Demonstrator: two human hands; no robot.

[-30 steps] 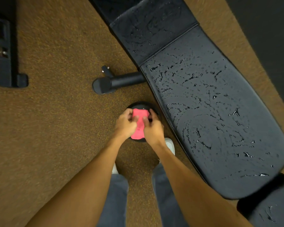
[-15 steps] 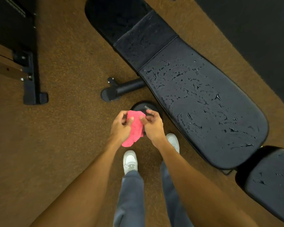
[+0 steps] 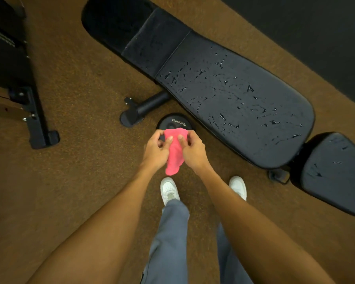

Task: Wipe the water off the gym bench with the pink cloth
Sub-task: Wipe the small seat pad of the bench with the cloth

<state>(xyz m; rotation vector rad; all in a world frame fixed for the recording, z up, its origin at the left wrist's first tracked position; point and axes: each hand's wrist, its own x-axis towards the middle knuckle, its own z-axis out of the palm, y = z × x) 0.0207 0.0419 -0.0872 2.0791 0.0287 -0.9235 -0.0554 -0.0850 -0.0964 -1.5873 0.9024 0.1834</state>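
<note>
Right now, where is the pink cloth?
Mid-frame in the head view, the pink cloth hangs pinched by the left hand and right hand, left of the wet bench.

I see a bright pink cloth (image 3: pixel 173 152). Beside it, the gym bench (image 3: pixel 254 124) is black, flecked with glinting water streaks (image 3: pixel 249 88). The floor (image 3: pixel 80 181) is speckled brown; below the cloth, white shoes (image 3: pixel 169 189) and grey-blue trousers (image 3: pixel 170 238).
</note>
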